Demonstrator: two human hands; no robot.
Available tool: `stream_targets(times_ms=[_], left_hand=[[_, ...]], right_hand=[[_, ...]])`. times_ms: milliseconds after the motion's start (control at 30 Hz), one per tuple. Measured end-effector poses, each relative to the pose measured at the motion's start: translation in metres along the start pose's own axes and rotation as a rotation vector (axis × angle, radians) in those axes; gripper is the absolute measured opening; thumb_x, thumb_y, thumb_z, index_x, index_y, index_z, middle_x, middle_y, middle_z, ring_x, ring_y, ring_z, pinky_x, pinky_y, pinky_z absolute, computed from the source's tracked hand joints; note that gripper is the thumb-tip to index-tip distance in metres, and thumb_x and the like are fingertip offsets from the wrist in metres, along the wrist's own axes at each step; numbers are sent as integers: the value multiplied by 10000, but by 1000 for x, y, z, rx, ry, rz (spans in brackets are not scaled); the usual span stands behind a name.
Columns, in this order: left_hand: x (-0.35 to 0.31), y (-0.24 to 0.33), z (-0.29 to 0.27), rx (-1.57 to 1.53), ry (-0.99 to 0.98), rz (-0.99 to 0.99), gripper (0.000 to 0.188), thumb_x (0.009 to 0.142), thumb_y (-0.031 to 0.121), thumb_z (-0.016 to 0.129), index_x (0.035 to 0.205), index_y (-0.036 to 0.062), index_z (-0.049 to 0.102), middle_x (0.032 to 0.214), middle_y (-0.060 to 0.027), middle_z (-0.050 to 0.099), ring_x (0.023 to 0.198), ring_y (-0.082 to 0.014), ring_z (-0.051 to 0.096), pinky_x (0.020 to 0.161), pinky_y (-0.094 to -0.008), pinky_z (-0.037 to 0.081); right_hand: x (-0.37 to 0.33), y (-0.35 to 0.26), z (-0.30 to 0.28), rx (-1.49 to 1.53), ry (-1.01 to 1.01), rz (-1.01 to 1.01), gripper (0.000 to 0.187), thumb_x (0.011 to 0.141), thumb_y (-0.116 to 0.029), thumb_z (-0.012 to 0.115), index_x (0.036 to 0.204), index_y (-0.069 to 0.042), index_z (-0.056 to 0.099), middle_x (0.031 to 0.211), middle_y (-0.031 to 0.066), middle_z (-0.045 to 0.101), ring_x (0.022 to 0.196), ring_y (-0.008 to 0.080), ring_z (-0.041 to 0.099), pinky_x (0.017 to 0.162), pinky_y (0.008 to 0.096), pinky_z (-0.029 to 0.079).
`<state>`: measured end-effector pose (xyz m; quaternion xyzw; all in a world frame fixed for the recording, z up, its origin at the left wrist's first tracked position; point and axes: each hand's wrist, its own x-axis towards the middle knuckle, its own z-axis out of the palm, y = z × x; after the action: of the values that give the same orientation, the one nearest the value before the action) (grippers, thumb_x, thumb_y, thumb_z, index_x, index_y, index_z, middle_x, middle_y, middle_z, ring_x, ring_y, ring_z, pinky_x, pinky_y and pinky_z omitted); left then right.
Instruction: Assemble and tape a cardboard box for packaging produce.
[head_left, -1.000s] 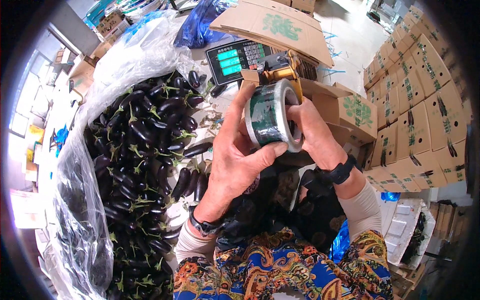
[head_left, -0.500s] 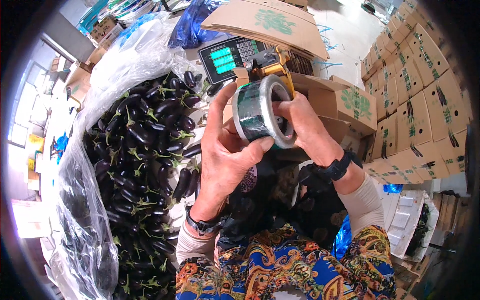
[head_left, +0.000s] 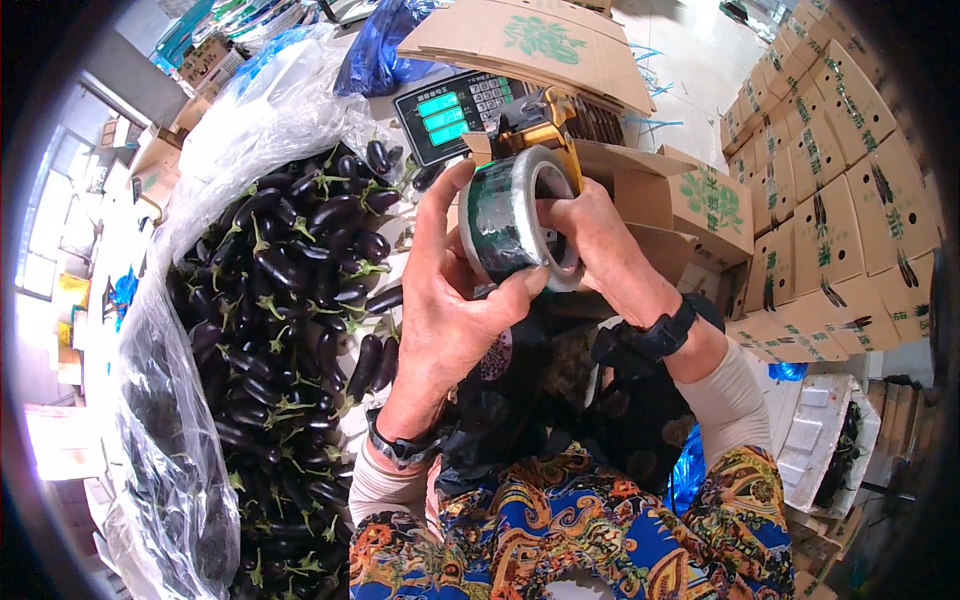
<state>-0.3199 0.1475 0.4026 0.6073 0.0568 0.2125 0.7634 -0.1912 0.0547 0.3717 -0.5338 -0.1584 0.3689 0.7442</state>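
I hold a roll of clear packing tape with green print, mounted in a yellow and black tape dispenser, up in front of me. My left hand cups the roll from the left and below, with the thumb pressed on its front face. My right hand grips the roll and dispenser from the right side. Both wrists wear black bands.
A big pile of dark purple eggplants lies on clear plastic sheeting at my left. A weighing scale with a green display sits behind the tape. Open cardboard boxes stand ahead; stacked printed cartons fill the right.
Both hands have kept hold of the tape roll and shifted it slightly, turning it so its green side faces left; my left thumb now presses on the roll's front.
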Motion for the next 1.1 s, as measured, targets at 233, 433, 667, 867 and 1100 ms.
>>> stream_targets(times_ms=[233, 433, 667, 867, 1100], left_hand=[[-5, -7, -10, -167, -49, -4, 1010, 714, 38, 746, 1450, 38, 54, 1231, -189, 513, 1128, -253, 531, 945, -373, 449], [-4, -10, -9, -80, -36, 39, 988, 712, -1, 726, 1444, 25, 64, 1245, -200, 509, 1133, -260, 533, 957, -369, 443], [-5, -16, -15, -170, -71, 22, 960, 715, 11, 724, 1441, 21, 96, 1239, -204, 518, 1118, -254, 545, 958, -359, 441], [-7, -11, -7, -123, -27, 39, 924, 725, 7, 709, 1433, 23, 117, 1225, -202, 528, 1109, -246, 549, 952, -358, 446], [-9, -11, -7, -110, -19, 45, 894, 728, -11, 691, 1426, 27, 133, 1205, -189, 537, 1081, -230, 559, 932, -350, 463]], right_hand=[[0, -7, 0, -46, -13, 76, 199, 752, 23, 618, 950, 21, 607, 846, 61, 627, 718, 131, 605, 637, 282, 514], [-1, -8, 3, -35, -7, 73, 203, 759, 24, 613, 962, 24, 605, 857, 59, 628, 737, 134, 606, 643, 289, 515], [5, 3, -7, -276, 32, -39, 229, 761, -4, 623, 986, 36, 608, 877, 60, 636, 783, 125, 592, 708, 263, 489], [2, -1, -3, -161, 14, 18, 230, 755, -10, 632, 979, 37, 609, 879, 62, 637, 775, 128, 592, 717, 270, 489], [3, 7, -2, -157, 28, -38, 233, 756, 11, 628, 987, 26, 602, 890, 57, 632, 799, 131, 591, 752, 279, 486]])
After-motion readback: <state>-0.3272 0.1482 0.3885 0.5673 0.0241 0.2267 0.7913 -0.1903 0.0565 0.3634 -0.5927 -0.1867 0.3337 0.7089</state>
